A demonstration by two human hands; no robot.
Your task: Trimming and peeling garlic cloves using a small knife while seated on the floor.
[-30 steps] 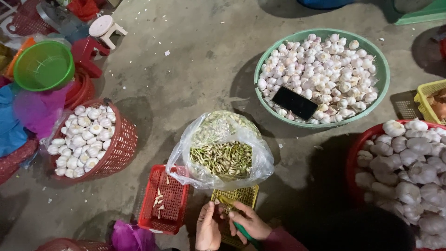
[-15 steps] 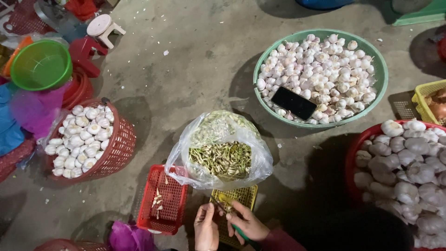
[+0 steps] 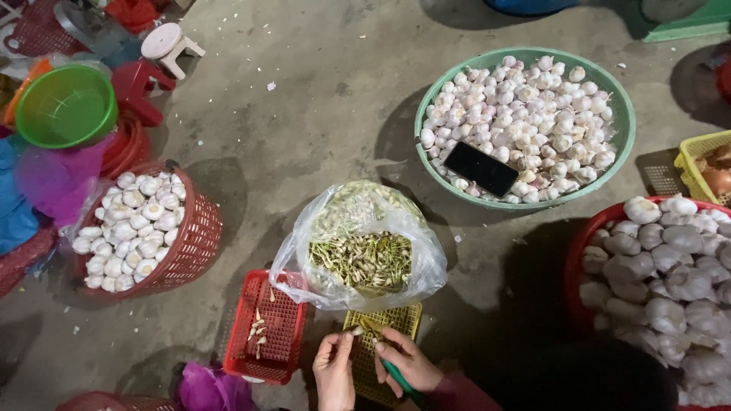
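At the bottom of the head view my left hand (image 3: 336,371) pinches a small garlic clove (image 3: 356,331) between its fingertips. My right hand (image 3: 407,359) grips a green-handled knife (image 3: 394,373) with its tip touching the clove. Both hands hover over a yellow mesh tray (image 3: 400,317). Just to their left is a small red mesh tray (image 3: 268,326) with a few cloves in it. Right above them a clear plastic bag (image 3: 358,255) holds greenish garlic trimmings.
A green basin (image 3: 618,95) of garlic bulbs with a black phone (image 3: 481,169) on top sits at upper right. A red tub (image 3: 579,262) of large bulbs is at right, a red mesh basket (image 3: 194,243) of bulbs at left. Green bowl (image 3: 65,106), white stool (image 3: 169,44).
The hands stay over the yellow tray; the left fingers have shifted slightly on the clove. The view has drifted a little. Nothing else moved.
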